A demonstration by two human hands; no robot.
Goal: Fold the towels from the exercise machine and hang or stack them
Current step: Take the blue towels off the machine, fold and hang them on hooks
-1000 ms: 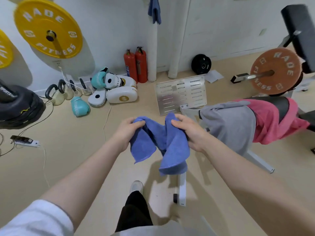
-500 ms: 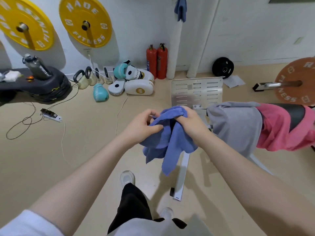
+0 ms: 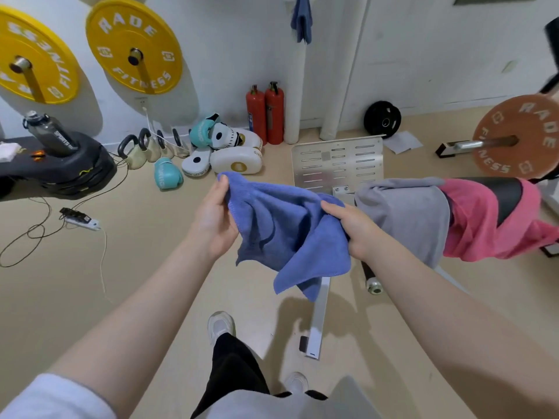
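Note:
I hold a blue towel point(image 3: 284, 234) stretched between both hands at chest height. My left hand point(image 3: 213, 217) grips its upper left corner, and my right hand point(image 3: 352, 226) grips its right edge. The cloth sags in loose folds below my hands. A grey towel point(image 3: 405, 219) and a pink towel point(image 3: 481, 228) lie draped over the black pad of the exercise machine point(image 3: 511, 198) to the right. Another blue towel point(image 3: 302, 19) hangs high on the white pipe at the back wall.
The machine's white floor bar point(image 3: 319, 322) and metal footplate point(image 3: 337, 163) lie ahead. Boxing gloves and pads point(image 3: 223, 152), kettlebells point(image 3: 142, 146), two red fire extinguishers point(image 3: 266, 114), a power strip with cords point(image 3: 80, 219) and a black bench with a bottle point(image 3: 51, 137) line the left and back. My feet stand on beige floor.
My hands have moved apart, spreading the bunched blue towel open between them. My view has shifted slightly left.

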